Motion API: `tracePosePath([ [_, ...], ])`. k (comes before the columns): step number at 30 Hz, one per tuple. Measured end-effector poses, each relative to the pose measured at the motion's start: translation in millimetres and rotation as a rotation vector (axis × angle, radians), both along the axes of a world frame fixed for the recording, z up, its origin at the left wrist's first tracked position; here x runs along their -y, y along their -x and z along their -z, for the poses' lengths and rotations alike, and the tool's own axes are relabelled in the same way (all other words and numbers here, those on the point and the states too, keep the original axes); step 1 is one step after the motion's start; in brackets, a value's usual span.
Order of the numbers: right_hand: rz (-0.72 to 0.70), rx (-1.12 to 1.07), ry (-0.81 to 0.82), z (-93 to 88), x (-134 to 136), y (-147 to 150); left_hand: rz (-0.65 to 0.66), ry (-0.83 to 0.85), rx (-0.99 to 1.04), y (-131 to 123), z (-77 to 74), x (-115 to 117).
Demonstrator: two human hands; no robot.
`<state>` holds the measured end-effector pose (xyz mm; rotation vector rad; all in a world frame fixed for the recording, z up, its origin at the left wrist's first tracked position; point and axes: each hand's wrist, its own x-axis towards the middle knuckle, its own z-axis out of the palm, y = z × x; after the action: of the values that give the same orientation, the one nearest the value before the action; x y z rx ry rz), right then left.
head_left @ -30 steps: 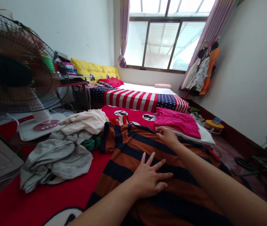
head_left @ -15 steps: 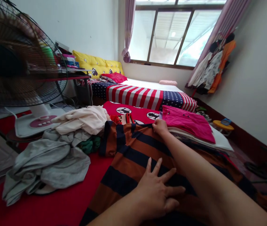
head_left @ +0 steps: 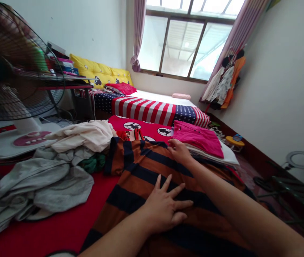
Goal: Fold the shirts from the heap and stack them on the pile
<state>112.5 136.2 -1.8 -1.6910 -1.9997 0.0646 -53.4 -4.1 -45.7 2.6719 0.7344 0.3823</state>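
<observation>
A brown shirt with wide navy stripes (head_left: 138, 178) lies spread over a red cover (head_left: 61, 221). My left hand (head_left: 165, 205) rests flat on its middle, fingers spread, holding nothing. My right hand (head_left: 178, 151) lies on the shirt's far edge, fingers together; I cannot tell whether they pinch the cloth. Just beyond that hand is a folded pink garment (head_left: 198, 137) on a white folded stack (head_left: 216, 156). To the left, a crumpled grey garment (head_left: 39, 185) lies below a crumpled cream one (head_left: 82, 137).
A standing fan (head_left: 10, 71) with a white base (head_left: 20, 144) stands at the left. Beyond the red cover is a bed with a stars-and-stripes blanket (head_left: 143, 110). Clothes hang on the right wall (head_left: 224, 84) above a small yellow stool (head_left: 233, 142).
My view has swung and the room sits further left. My left hand has drawn back toward me on the shirt, while my right hand stays at the far edge.
</observation>
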Motion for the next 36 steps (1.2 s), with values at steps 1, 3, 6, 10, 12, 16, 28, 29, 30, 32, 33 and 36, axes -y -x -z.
tracePosePath([
  [1,0.003,0.016,-0.035,0.0,12.9,-13.8,0.0,-0.006,-0.001,0.0,0.5,0.1],
  [3,0.124,0.085,-0.097,3.2,33.3,-45.6,0.0,-0.015,-0.006,0.0,1.2,-0.2],
  [6,0.468,0.153,0.016,11.1,46.7,-91.8,-0.002,-0.022,-0.016,0.0,1.5,-0.7],
  [10,0.62,0.157,0.182,17.3,43.9,-129.2,-0.01,-0.032,-0.028,0.2,0.2,-0.4],
  [12,0.619,0.14,0.178,18.9,40.2,-138.2,-0.011,-0.035,-0.03,0.2,-0.6,0.1],
  [16,0.679,0.122,0.161,22.2,33.8,-146.8,-0.007,-0.033,-0.034,-0.2,-1.3,0.4],
  [28,0.17,0.309,0.024,41.9,90.8,-106.8,-0.001,-0.053,-0.049,-0.8,-1.0,0.1],
  [29,0.135,0.348,0.114,43.2,93.7,-105.2,-0.005,-0.054,-0.051,-1.0,-1.0,0.1],
  [30,0.138,0.385,0.209,42.2,94.9,-102.4,-0.012,-0.054,-0.049,-1.1,-1.0,0.2],
  [32,0.207,0.43,0.316,34.3,95.7,-90.7,-0.029,-0.049,-0.026,-1.0,-0.8,0.5],
  [33,0.226,0.437,0.304,29.1,96.8,-81.1,-0.037,-0.044,-0.002,-0.8,-0.8,0.6],
  [36,0.148,0.392,0.162,21.7,109.5,-43.4,-0.063,-0.01,0.126,0.1,-0.6,-1.2],
])
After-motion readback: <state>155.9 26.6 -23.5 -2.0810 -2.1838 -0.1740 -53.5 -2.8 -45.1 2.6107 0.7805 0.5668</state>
